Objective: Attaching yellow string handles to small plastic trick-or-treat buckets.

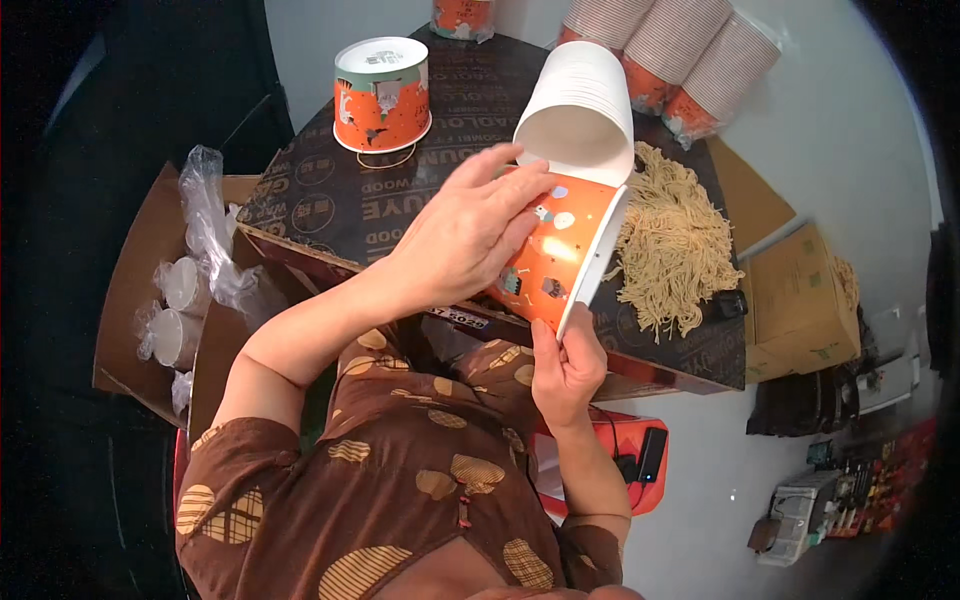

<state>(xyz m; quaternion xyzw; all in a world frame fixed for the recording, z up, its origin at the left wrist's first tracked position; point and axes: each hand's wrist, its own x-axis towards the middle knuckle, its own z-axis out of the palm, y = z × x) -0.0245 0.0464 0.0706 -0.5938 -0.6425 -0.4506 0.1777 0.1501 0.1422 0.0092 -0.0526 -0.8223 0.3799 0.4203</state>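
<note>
An orange printed paper bucket (pixel 551 245) is tilted on its side in front of me, its white rim toward the right. My right hand (pixel 570 370) pinches the lower end of that rim between thumb and fingers. Across the bucket's upper left side lies my left hand (pixel 475 225), fingers stretched out and a little apart. Just beyond, a nested stack of white paper buckets (pixel 590 85) lies with its open mouth toward me. A finished-looking orange and green bucket (pixel 382 105) stands upside down at the far left, a thin cord loop by its rim.
A heap of beige cords (pixel 675 235) lies on the dark tabletop (pixel 315 205) at right, beside a small black object (pixel 729 304). More wrapped bucket stacks (pixel 690 55) stand behind. Cardboard boxes flank the table, the left box (pixel 135 280) holding wrapped white pieces. A red stool (pixel 620 450) is below.
</note>
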